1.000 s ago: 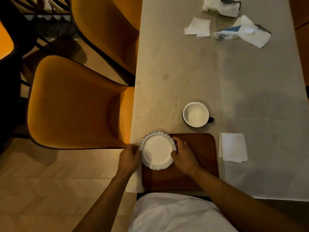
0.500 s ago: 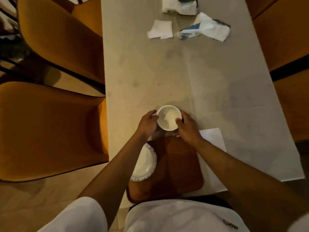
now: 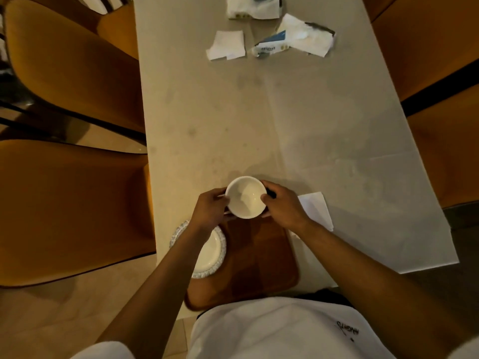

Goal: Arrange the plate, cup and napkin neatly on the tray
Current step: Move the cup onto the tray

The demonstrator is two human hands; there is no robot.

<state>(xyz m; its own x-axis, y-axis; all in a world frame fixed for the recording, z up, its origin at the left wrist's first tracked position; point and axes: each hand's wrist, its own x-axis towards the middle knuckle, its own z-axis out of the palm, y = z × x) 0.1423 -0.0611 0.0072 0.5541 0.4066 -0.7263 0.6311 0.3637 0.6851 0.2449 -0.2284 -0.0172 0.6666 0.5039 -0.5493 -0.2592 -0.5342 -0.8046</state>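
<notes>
A white cup (image 3: 245, 197) with a dark handle sits just beyond the far edge of the brown wooden tray (image 3: 255, 260). My left hand (image 3: 211, 208) grips its left side and my right hand (image 3: 283, 204) grips its right side, covering the handle. A white plate (image 3: 211, 248) with a patterned rim lies on the tray's left side, partly under my left forearm and overhanging the tray edge. A folded white napkin (image 3: 315, 209) lies on the table to the right of the tray, partly hidden by my right wrist.
The tray sits at the near end of a long pale table (image 3: 285, 120). Crumpled tissues (image 3: 228, 45) and torn tissue packets (image 3: 298, 38) lie at the far end. Orange chairs (image 3: 64, 203) stand on the left and orange chairs (image 3: 440, 73) on the right.
One second ago both hands held the plate on the tray. They left it there and moved forward to the cup, which they now hold on both sides.
</notes>
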